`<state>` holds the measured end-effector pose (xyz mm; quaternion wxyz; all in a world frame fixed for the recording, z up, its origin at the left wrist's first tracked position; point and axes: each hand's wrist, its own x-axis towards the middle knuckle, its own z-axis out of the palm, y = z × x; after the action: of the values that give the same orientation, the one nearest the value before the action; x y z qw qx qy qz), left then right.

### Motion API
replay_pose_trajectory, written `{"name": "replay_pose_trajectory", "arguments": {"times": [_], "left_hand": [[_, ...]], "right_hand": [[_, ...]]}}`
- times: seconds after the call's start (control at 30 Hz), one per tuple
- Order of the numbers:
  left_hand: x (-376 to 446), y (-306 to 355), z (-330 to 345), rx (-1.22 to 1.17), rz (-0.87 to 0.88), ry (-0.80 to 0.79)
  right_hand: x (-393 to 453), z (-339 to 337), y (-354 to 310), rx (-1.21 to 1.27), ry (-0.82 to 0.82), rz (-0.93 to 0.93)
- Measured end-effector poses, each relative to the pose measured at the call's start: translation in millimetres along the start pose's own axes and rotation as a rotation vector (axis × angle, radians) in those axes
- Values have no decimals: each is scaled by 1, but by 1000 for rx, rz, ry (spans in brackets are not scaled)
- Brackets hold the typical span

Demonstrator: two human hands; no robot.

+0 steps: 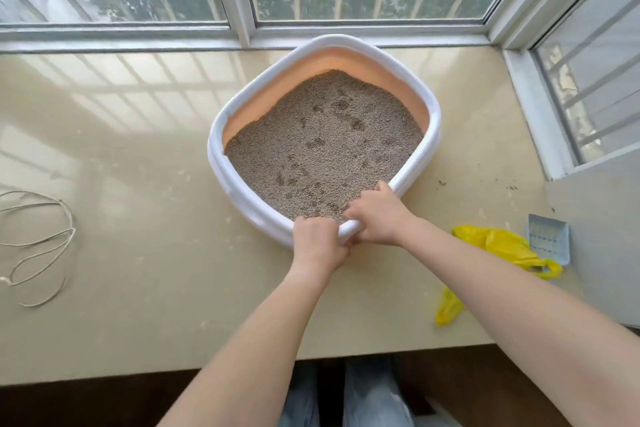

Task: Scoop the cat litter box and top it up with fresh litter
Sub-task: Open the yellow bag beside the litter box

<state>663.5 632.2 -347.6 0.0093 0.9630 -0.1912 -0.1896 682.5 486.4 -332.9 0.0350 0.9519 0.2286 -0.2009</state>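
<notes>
Litter box [242,199], centre frame on sill [138,184]: white rim, peach inner wall, grey litter [322,146] w/ darker clumps showing. We judge scooping not begun, top-up not begun; no fresh litter bag in view. Yellow bag [502,246], lower right, lies flat. Blue scoop [549,239] beside it, untouched. Our left hand [320,241] & right hand [377,218], side by side at near corner, fingers curled over rim, clamped on it. Cord loop [38,246], left edge.

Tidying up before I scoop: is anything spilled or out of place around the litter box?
Yes. A few dark specks lie scattered on the sill right of the litter box, probably tracked litter. A loose string sprawls at far left.
</notes>
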Motion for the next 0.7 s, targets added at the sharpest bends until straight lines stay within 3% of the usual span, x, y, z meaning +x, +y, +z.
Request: {"name": "replay_pose_trajectory", "arguments": {"times": [0.17,0.33,0.43,0.53,0.7], "left_hand": [[-38,7,4,-46,194,-168],[-32,-76,-20,190,446,-247],[-12,-134,-37,299,445,-248],[2,-152,-41,356,407,-239],[4,-154,-32,352,384,-174]], "right_hand": [[-37,14,-4,-25,-88,-84],[-44,1,-34,17,-248,-16],[-26,-3,-72,277,-249,54],[-4,2,-111,447,-231,148],[6,12,-126,300,-101,260]]}}
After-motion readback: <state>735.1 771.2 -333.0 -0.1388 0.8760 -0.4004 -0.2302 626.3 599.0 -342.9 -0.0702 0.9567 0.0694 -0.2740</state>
